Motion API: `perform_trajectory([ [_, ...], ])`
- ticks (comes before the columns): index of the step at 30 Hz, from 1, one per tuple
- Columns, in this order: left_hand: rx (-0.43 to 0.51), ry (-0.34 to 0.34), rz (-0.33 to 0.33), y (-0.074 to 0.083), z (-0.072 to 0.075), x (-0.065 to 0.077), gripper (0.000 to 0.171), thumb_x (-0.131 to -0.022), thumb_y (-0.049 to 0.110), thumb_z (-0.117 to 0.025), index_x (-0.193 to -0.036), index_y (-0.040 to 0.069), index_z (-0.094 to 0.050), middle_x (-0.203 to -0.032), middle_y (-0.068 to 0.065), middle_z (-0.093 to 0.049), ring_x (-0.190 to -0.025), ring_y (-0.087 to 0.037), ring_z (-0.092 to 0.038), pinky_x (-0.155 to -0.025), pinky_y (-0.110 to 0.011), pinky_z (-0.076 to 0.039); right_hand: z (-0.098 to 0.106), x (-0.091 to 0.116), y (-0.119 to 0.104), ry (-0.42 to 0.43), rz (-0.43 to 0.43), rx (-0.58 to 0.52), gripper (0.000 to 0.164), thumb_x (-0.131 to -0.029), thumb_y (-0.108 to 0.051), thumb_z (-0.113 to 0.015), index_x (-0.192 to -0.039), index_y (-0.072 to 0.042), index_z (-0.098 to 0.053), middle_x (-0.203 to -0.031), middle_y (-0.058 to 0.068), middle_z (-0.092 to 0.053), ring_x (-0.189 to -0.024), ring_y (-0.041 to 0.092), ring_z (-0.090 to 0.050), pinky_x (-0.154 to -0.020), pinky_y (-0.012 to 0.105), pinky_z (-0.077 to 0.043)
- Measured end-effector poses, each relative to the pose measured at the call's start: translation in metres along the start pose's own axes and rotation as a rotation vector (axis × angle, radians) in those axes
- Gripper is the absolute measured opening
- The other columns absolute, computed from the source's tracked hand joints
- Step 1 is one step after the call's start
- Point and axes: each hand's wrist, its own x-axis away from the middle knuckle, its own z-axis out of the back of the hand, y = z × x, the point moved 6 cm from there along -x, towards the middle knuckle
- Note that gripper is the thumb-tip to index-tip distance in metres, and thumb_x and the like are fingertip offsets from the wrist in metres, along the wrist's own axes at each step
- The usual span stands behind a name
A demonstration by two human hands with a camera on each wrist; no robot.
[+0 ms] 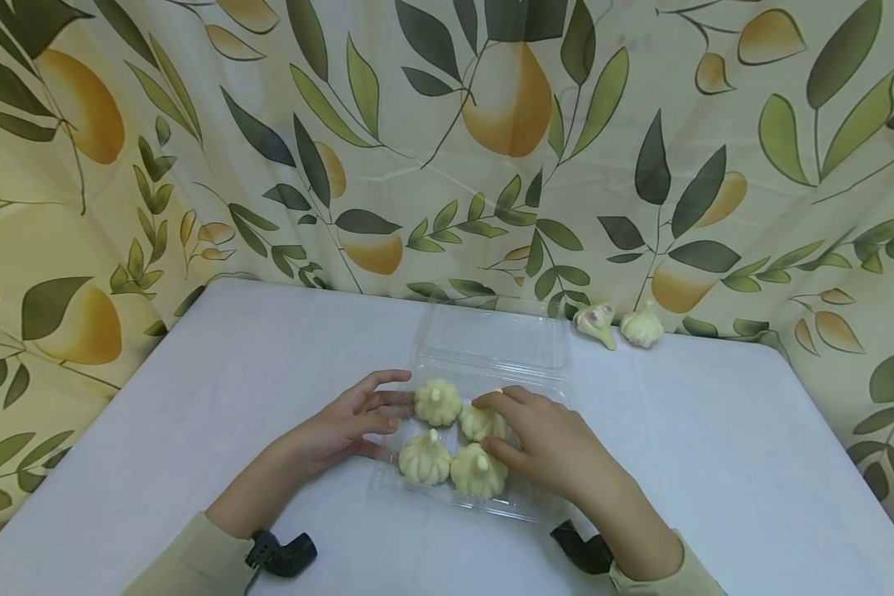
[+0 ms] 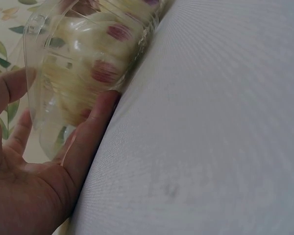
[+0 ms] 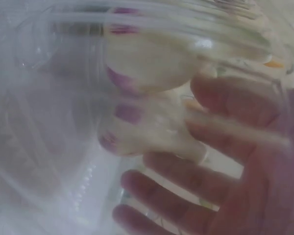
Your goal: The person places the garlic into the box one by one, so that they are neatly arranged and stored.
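A clear plastic clamshell container (image 1: 521, 503) lies on the table with its lid (image 1: 492, 335) folded back. Several pale garlic bulbs sit inside: one at back left (image 1: 437, 402), one at front left (image 1: 425, 458), one at front right (image 1: 479, 472). My right hand (image 1: 547, 434) reaches over the right side and grips the back-right garlic bulb (image 1: 483, 422) between thumb and fingers, partly covering it. At the container's left side, my left hand (image 1: 350, 422) touches the wall with fingers spread. Purple-marked garlic (image 2: 105, 71) shows through the plastic near the left thumb.
Two more garlic bulbs, one tilted on its side (image 1: 596, 323) and another (image 1: 642, 325), lie by the table's back edge, right of the lid. A white cloth covers the table (image 1: 268, 356). Behind it hangs a fruit-patterned curtain (image 1: 447, 190).
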Motion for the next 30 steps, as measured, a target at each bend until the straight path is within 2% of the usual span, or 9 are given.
perform_trajectory([
  [7,-0.004,0.006,0.002,0.0007,0.0001,0.0011,0.071,-0.096,0.008,-0.06,-0.156,0.02,-0.025,-0.156,-0.013,-0.035,-0.14,-0.035,-0.039,-0.087,-0.05,-0.056,-0.0002,-0.0003,-0.0011,0.005,0.005,0.013,0.038,-0.089,-0.03,-0.073,-0.126,-0.023,-0.064,-0.113,-0.004,-0.064,-0.1,0.022,-0.065,-0.073,0.046,-0.055],
  [18,-0.008,0.003,0.003,0.0009,-0.0004,0.001,0.069,-0.097,0.006,-0.058,-0.156,0.019,-0.025,-0.157,-0.014,-0.035,-0.139,-0.035,-0.039,-0.087,-0.051,-0.056,-0.0017,-0.0013,-0.0004,-0.015,-0.021,0.017,0.038,-0.089,-0.031,-0.073,-0.125,-0.025,-0.065,-0.107,-0.006,-0.063,-0.093,0.019,-0.064,-0.067,0.044,-0.054],
  [25,-0.009,0.002,0.007,0.0016,-0.0008,0.0017,0.068,-0.097,0.006,-0.058,-0.156,0.02,-0.026,-0.157,-0.014,-0.034,-0.139,-0.035,-0.04,-0.087,-0.051,-0.056,-0.0009,-0.0008,0.0009,-0.006,-0.019,0.015,0.04,-0.089,-0.032,-0.073,-0.127,-0.025,-0.064,-0.117,-0.003,-0.065,-0.103,0.023,-0.065,-0.073,0.048,-0.055],
  [30,-0.012,0.004,0.006,0.0011,-0.0004,0.0016,0.069,-0.097,0.008,-0.059,-0.156,0.02,-0.026,-0.157,-0.014,-0.035,-0.139,-0.035,-0.04,-0.087,-0.051,-0.056,-0.0005,-0.0004,0.0014,-0.002,-0.015,0.013,0.04,-0.089,-0.032,-0.073,-0.127,-0.025,-0.064,-0.117,-0.003,-0.065,-0.103,0.024,-0.066,-0.072,0.049,-0.055],
])
